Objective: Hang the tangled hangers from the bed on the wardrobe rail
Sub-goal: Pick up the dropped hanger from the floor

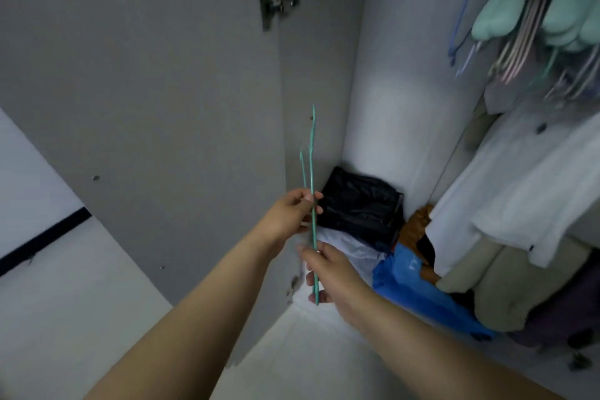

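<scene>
Teal hanger (312,172) against the plain grey wardrobe door (139,101). Right of that door: a glossy black bag (360,204), a bright blue plastic bag (418,289), a white shirt (519,191), mint-green padded hangers (496,16), beige folded cloth (487,279).

Thin teal hangers (312,153) — upright, edge-on.

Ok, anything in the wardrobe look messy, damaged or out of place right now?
Yes. The wardrobe floor is cluttered: a black bag, a blue plastic bag and loose clothes lie heaped. The door edge near the bottom looks chipped. Both hands grip green hangers, seen edge-on, not yet hung.
</scene>
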`<control>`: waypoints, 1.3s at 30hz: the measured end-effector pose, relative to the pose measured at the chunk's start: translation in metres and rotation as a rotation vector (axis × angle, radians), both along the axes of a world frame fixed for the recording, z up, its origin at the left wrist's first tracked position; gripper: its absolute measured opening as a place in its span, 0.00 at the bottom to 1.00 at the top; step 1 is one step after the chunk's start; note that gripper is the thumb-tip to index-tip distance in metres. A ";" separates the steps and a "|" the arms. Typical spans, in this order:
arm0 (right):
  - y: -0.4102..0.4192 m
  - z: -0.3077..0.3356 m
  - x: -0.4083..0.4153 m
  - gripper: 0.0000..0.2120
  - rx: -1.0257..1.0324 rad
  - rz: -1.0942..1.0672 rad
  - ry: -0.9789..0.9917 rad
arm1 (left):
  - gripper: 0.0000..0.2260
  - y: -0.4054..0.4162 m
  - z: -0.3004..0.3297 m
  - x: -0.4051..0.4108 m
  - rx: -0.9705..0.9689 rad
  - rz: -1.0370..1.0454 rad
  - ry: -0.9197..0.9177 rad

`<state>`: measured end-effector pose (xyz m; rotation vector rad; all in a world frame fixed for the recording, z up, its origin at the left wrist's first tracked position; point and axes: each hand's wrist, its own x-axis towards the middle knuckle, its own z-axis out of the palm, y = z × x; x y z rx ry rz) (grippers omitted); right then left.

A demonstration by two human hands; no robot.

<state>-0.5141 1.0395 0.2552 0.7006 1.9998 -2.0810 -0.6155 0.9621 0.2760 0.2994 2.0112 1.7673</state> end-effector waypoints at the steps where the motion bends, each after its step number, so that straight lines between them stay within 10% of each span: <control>1: 0.006 0.015 -0.008 0.09 0.016 -0.021 0.050 | 0.08 0.006 0.014 -0.008 0.006 0.026 0.027; 17: 0.161 0.268 -0.191 0.19 -0.048 -0.474 0.453 | 0.08 0.082 0.136 -0.100 0.077 0.200 0.181; 31: 0.232 0.221 -0.198 0.23 -0.151 -0.804 0.476 | 0.08 0.132 0.139 -0.112 0.072 0.185 0.190; 39: 0.213 0.169 -0.156 0.42 -0.251 -0.466 0.357 | 0.08 0.137 0.117 -0.080 0.044 0.192 0.175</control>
